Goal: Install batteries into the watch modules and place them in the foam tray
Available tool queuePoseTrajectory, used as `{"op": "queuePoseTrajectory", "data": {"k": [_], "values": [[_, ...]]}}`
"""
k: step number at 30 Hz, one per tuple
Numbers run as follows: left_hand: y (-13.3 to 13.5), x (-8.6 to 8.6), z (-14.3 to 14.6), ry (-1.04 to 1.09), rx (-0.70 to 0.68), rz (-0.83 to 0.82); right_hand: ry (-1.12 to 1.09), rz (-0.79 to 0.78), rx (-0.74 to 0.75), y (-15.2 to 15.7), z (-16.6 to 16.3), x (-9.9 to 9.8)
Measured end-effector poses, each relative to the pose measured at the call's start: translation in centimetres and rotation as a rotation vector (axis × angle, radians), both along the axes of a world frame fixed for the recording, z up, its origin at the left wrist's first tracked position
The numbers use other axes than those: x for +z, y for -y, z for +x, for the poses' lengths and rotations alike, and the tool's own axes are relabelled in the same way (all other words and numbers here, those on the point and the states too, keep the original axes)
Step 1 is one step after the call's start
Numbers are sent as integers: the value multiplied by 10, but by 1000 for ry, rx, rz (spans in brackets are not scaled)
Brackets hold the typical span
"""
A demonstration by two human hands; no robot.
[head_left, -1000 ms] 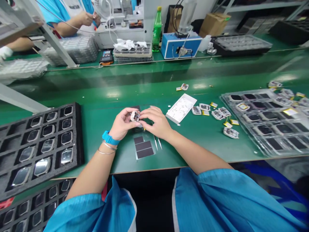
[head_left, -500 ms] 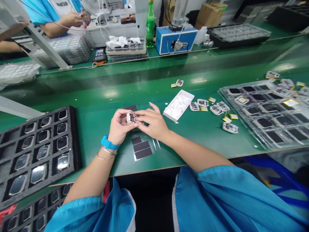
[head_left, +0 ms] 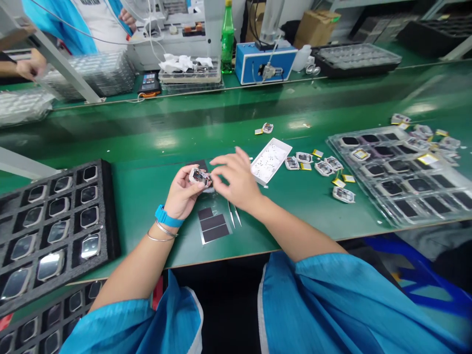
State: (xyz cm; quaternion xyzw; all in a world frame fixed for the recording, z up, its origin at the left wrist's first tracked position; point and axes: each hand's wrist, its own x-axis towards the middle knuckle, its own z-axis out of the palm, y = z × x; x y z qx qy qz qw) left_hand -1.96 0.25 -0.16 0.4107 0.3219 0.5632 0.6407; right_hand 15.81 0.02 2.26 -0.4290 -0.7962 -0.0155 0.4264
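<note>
Here, a watch body held in the left hand

The left hand (head_left: 180,194) is curled, pinching a small white-edged watch body (head_left: 199,177) between thumb and fingertips just above a green workbench (head_left: 147,241), with the inner parts of the watch body facing up. The right hand (head_left: 236,179) is open with fingers spread, just beside the watch body and not gripping it. Near the hands, a pair of tweezers (head_left: 233,215) lies beside a sheet of black pads (head_left: 213,225). A blue wristband (head_left: 167,216) and thin bangles (head_left: 160,235) circle the left wrist. To the left, a black foam tray (head_left: 110,211) holds rows of watch screens (head_left: 90,246). To the right lie a white box lid (head_left: 269,161), a scatter of other watch bodies (head_left: 324,168) with small yellow tags (head_left: 338,183), and a clear plastic tray (head_left: 368,216) holding dark pieces. On the far bench stand a green bottle (head_left: 227,44) and a blue machine (head_left: 265,64). At far left is a co-worker's hand (head_left: 31,69).
</note>
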Motion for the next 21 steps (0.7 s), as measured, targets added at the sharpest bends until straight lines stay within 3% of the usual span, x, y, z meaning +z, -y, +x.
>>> {"op": "queuePoseTrajectory", "data": {"k": [3, 7, 9, 12, 14, 17, 21], "values": [[1, 1, -2, 94, -76, -124, 29, -182, -197, -8, 47, 21], [0, 2, -3, 157, -131, -172, 138, -588, -568, -21, 90, 33], [1, 2, -2, 168, -151, -171, 49, -573, -488, -20, 80, 30], [3, 4, 0, 146, -160, -157, -206, -468, -84, -6, 38, 19], [3, 5, -1, 109, -152, -137, -309, -474, 74, 5, 11, 12], [4, 7, -2, 54, -146, -93, -373, -466, 89, 14, -9, 7], [3, 8, -3, 37, -146, -69, -399, -438, 78, 14, -8, 4]]}}
